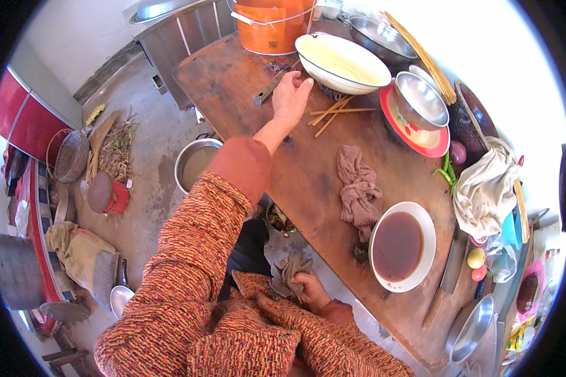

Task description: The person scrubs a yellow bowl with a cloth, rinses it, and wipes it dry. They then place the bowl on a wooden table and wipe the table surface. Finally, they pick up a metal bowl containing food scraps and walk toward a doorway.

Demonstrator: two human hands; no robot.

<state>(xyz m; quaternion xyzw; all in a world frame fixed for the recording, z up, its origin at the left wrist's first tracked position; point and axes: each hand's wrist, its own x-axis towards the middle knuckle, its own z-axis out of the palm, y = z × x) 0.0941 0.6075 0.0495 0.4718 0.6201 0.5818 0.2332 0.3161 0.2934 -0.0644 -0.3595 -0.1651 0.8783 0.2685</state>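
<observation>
My left hand stretches over the far part of the wooden table, fingers loosely bent, thumb apart, nothing seen in it. It is nearest to a white oval basin with a dark rim and pale yellow inside; whether the fingertips touch it, I cannot tell. Beside the hand lies a dark bar-like piece. Low by my body, my right hand is closed on a crumpled grey cloth. On the table are several chopsticks, a twisted brown cloth and a white bowl of reddish-brown liquid.
An orange bucket stands at the table's far end. Metal bowls, a red-rimmed plate, green chillies, a pale cloth and a large knife line the right side. On the left, a metal pot holds cloudy liquid.
</observation>
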